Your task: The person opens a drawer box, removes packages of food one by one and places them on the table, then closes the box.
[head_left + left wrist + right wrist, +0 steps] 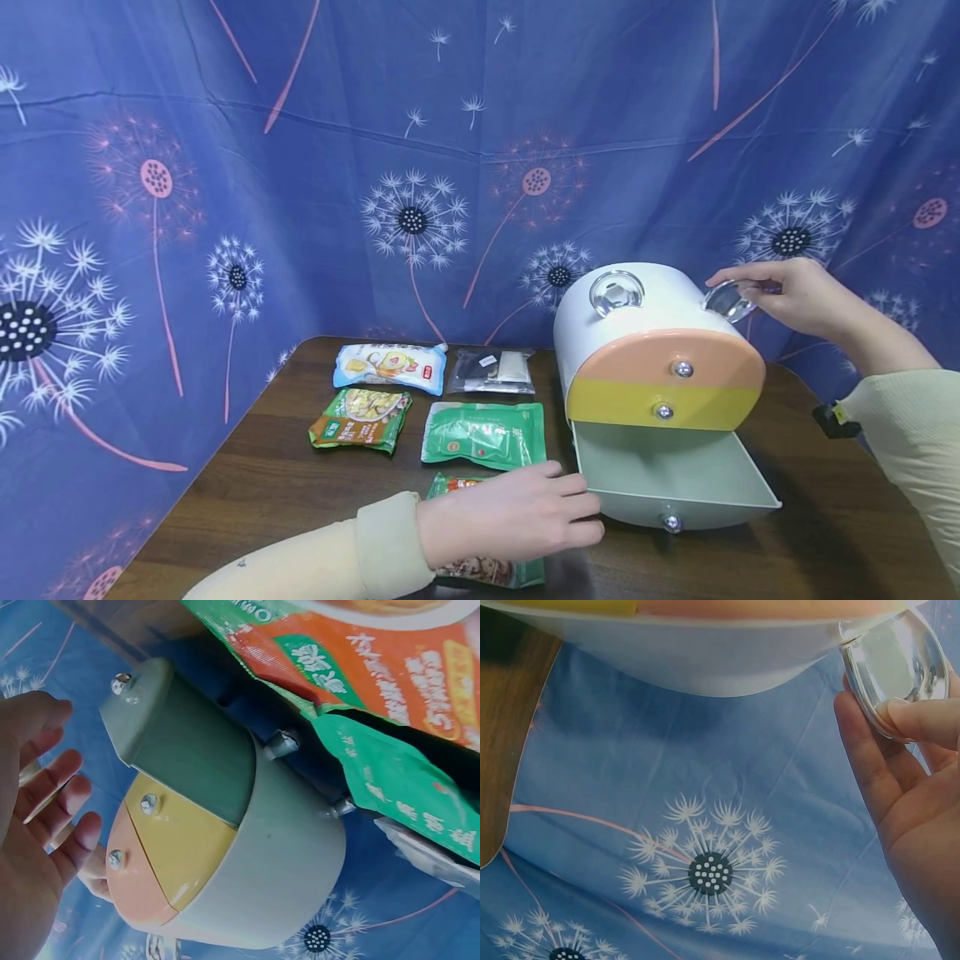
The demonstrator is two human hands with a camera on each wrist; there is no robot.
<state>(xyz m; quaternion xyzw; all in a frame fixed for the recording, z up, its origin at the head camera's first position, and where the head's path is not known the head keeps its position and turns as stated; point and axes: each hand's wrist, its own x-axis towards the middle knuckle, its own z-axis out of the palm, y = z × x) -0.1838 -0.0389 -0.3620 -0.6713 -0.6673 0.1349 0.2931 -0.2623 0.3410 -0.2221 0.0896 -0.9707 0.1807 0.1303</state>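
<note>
A rounded white drawer box (645, 304) with peach and yellow upper drawers stands on the right of the table. Its green bottom drawer (675, 467) is pulled out, and the inside shows bare. Two silver discs shaped like ears stick up from its top. My right hand (806, 300) pinches the right silver disc (900, 667) between thumb and fingers. Just left of the green drawer, my left hand (513, 512) hovers with relaxed fingers and holds nothing. Under that hand lies a green food packet (487, 571), partly hidden by the hand and sleeve.
Left of the box lie a green pouch (483, 433), a green-brown food packet (363, 417), a blue-white packet (390, 367) and a clear bag with dark contents (491, 371). A blue dandelion-print cloth (480, 167) hangs behind the wooden table (247, 483).
</note>
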